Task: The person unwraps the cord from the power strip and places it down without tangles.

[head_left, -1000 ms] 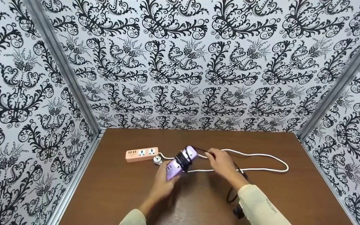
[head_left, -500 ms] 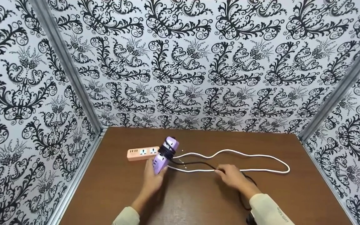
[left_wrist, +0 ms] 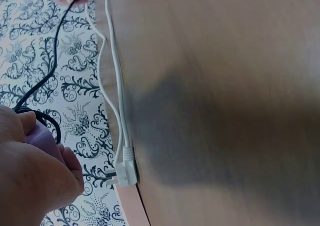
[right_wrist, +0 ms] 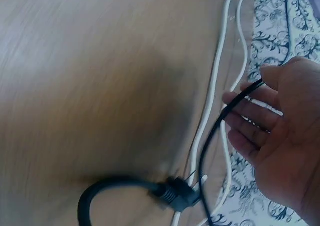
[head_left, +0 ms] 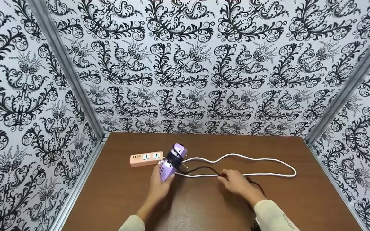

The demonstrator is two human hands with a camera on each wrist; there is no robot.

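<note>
In the head view my left hand grips the lower end of a purple power strip, its far end tilted up and to the right. Several turns of black cord are wound round the strip's upper half. From there the cord runs slack to my right hand, which pinches it between thumb and forefinger. Its other fingers lie loosely bent, as the right wrist view shows. Past this hand the cord trails down to a black plug over the table. Much of the purple strip is hidden by my palm in the left wrist view.
A pink power strip lies at the back left of the brown table. Its white cord stretches in a long loop to the right, behind my hands. The white plug lies beside the pink strip. Patterned walls enclose the table.
My left hand has carried the purple strip leftward. My right hand has moved right and lower, and a longer length of black cord now spans between the hands. The last half second shows only slight shifts.
</note>
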